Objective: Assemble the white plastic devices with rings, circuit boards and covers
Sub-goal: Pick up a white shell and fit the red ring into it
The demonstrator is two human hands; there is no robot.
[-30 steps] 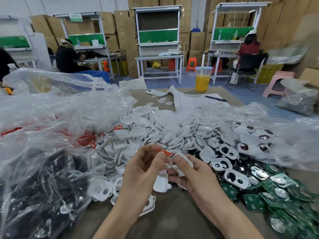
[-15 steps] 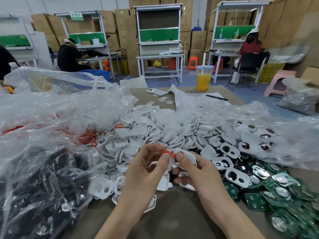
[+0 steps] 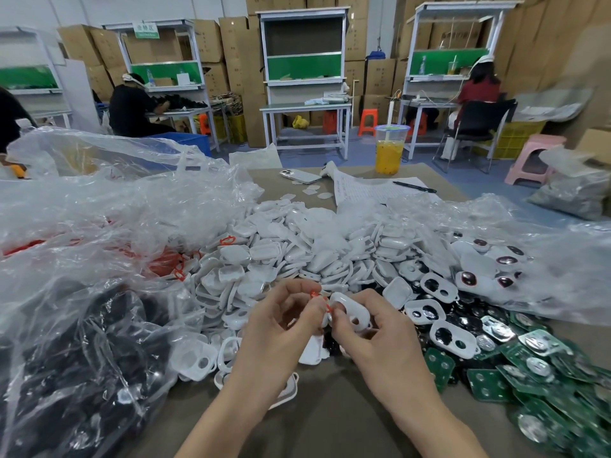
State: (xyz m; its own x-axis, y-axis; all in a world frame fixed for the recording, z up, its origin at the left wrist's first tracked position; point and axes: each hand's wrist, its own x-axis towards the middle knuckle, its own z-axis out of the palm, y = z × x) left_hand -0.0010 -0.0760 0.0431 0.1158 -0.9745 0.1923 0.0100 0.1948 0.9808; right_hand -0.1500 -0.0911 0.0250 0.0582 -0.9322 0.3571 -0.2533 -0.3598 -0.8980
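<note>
Orange ring [image 3: 314, 295]: thin, probably soft and light; left grip [image 3: 284, 328] pinches it.
White shell [image 3: 352, 312]: apparently stiff, smooth plastic; right grip [image 3: 380, 342] clasps its edges above the table [image 3: 330, 424].
Hold: rim, likely.

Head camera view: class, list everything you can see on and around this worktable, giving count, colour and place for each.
white shells: many, white, heaped mid-table
held shell: one, white, in front of the heap
held ring: one, orange, at the held shell's left end
circuit boards: many, green, near right of table
spare rings: several, orange, at the left bag's edge
plastic bags: at least two, clear, left and right
drink cup: one, clear with yellow drink, far edge
phone: one, white, far side
paper: one sheet, white, far side
pen: one, black, on the paper
cardboard boxes: many, brown, back wall
left hand: pinching the held ring
right hand: gripping the held shell
</note>
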